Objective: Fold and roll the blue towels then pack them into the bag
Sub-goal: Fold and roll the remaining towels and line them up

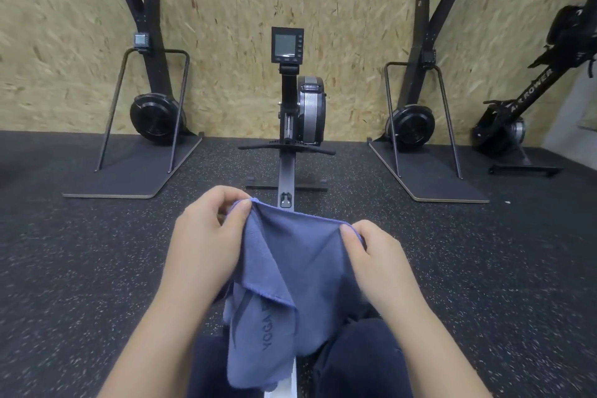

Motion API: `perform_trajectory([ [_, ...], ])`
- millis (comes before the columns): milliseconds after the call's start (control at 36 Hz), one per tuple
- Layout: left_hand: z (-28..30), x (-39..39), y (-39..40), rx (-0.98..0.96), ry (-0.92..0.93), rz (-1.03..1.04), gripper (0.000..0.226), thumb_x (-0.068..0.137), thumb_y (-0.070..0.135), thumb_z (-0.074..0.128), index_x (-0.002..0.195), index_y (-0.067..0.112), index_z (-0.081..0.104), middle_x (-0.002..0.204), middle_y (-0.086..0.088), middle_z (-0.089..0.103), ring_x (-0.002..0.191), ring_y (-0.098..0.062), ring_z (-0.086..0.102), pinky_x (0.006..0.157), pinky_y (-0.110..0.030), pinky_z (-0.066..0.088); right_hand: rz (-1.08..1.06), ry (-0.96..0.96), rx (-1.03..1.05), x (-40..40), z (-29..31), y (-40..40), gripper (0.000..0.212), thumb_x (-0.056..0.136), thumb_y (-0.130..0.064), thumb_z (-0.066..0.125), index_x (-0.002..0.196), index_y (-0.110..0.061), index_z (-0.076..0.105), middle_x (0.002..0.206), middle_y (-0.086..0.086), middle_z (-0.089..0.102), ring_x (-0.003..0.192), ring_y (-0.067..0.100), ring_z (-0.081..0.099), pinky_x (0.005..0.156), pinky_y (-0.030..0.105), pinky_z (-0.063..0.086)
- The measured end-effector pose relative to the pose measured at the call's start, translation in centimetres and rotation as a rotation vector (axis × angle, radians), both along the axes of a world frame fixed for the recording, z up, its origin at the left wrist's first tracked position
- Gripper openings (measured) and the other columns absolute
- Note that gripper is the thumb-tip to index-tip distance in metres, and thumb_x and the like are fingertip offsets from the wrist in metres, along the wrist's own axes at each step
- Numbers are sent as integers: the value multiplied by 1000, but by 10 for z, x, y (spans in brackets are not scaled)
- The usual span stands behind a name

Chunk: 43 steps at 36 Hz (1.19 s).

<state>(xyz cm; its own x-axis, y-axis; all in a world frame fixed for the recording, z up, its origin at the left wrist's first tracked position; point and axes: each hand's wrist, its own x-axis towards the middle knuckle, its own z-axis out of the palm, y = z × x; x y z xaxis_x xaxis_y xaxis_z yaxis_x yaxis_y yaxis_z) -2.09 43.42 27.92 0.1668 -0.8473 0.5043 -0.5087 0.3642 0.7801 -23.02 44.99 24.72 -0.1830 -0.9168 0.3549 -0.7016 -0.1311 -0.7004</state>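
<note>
A blue towel [290, 268] with dark "YOGA" lettering hangs in front of me, held up by its top edge. My left hand [210, 236] pinches the upper left corner between thumb and fingers. My right hand [368, 255] pinches the upper right corner. The cloth droops in folds between my hands, and its lower part falls over my lap in dark trousers [361, 362]. No bag is in view.
I sit on a rowing machine [300, 107] whose rail [286, 174] runs ahead to a monitor. Two ski machines on base plates [129, 171] [433, 174] stand left and right by the chipboard wall. Another rower [517, 126] leans at the far right. The floor is black speckled rubber.
</note>
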Motion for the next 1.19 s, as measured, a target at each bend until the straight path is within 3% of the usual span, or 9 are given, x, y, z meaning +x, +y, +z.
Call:
perform_trajectory([
  [111,-7,-2,-2,21,-42,-24,23,89,18,64,72,34,61,76,31,63,70,9,56,59,-5,36,38,-109,-40,6,1,-1,37,96,-28,51,63,-16,41,58,-6,42,56,7,35,56,18,33],
  [278,-13,-8,-4,59,-110,-56,21,89,19,62,73,32,61,80,31,62,76,11,55,61,-4,35,127,-297,-6,14,10,2,23,94,-26,57,75,-15,62,66,-10,58,59,-3,46,58,12,38],
  [389,-18,-16,-3,84,-67,-99,19,90,20,61,76,32,62,73,29,61,69,7,54,59,-7,35,154,-467,52,22,9,2,19,94,-25,58,80,-13,65,67,-4,60,60,4,48,58,22,40],
  [583,-26,-23,0,173,91,-214,19,91,17,61,84,34,62,58,19,55,47,-2,43,50,-22,36,-3,-407,41,23,3,0,38,97,-28,51,63,-14,43,56,-8,38,51,4,31,48,19,29],
  [750,-26,-29,2,231,210,-349,28,90,8,61,81,33,68,63,6,65,58,-7,52,58,-26,40,108,-426,44,29,0,2,32,97,-29,52,78,-3,56,67,-2,49,58,5,39,53,19,32],
  [861,-25,-35,6,251,186,-386,29,91,4,59,79,26,73,66,5,68,55,-2,52,55,-17,41,208,-573,74,34,0,4,18,94,-17,58,79,-6,58,66,1,52,61,9,43,51,20,34],
  [972,-25,-34,6,298,137,-405,36,90,5,51,86,31,75,79,0,73,76,-30,66,70,-43,55,200,-564,98,32,-3,3,12,86,-7,63,80,-17,63,67,-9,64,62,4,53,58,18,42],
  [1083,-22,-31,9,307,29,-441,58,82,-14,44,85,37,70,72,17,69,66,0,60,64,-19,44,260,-622,105,28,-1,5,23,82,4,58,91,-15,67,82,-3,72,70,5,62,62,17,48],
  [1194,-25,-34,10,276,21,-438,54,82,-6,58,80,46,70,75,12,70,58,-2,56,60,-17,41,293,-680,89,27,1,5,24,82,6,58,91,-13,70,86,4,74,77,12,68,67,23,52],
])
